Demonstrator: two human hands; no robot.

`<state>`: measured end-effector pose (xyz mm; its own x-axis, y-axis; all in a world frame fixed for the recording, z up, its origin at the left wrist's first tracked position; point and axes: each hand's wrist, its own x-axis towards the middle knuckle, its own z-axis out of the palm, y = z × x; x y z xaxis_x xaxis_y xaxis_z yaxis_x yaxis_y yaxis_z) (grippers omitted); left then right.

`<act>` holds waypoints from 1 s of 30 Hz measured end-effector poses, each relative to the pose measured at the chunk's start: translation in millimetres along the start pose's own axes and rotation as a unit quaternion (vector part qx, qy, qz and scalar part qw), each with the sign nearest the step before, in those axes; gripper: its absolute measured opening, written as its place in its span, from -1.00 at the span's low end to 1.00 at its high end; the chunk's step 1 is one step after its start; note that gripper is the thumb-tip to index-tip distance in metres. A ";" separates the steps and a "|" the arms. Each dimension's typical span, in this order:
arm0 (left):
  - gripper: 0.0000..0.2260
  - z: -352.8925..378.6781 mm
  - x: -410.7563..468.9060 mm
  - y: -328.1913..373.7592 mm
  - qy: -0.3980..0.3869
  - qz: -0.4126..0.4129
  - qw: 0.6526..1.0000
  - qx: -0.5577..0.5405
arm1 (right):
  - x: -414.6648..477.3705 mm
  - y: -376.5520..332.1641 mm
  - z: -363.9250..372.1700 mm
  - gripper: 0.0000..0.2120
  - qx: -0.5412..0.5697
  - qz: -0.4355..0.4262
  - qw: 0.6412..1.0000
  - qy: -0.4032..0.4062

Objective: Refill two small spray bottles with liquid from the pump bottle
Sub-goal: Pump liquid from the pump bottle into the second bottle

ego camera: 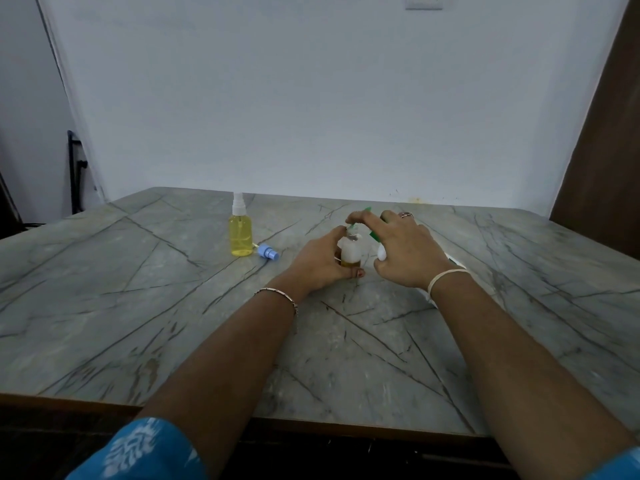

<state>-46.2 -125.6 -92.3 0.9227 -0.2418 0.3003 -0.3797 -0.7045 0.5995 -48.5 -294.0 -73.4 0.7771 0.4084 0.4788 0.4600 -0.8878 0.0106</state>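
My left hand [318, 261] grips a small white spray bottle [349, 250] that stands uncapped on the marble table [173, 323], with a little yellow liquid in its bottom. My right hand [405, 251] holds the white pump bottle [381, 252], which it mostly hides. The green pump nozzle [365, 210] reaches over the small bottle's mouth, and my forefinger lies on it. A second small spray bottle [240, 233], clear and full of yellow liquid with a white sprayer on top, stands to the left. A blue spray cap [268, 251] lies on its side next to it.
The table's far edge meets a pale wall [311, 98]. A brown panel [602, 150] stands at the right, and a dark frame [74, 168] at the left. The table's near edge runs under my forearms.
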 end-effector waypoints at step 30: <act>-0.36 0.6 1.3 -0.1 -0.014 0.010 1.000 0.012 | 3.0 0.0 2.6 -0.34 0.079 0.020 0.996 0.039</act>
<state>-44.8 -126.3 -92.4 0.9163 -0.2743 0.2919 -0.3973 -0.7145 0.5758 -45.0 -292.2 -74.2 0.7629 0.3498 0.5437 0.4964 -0.8557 -0.1459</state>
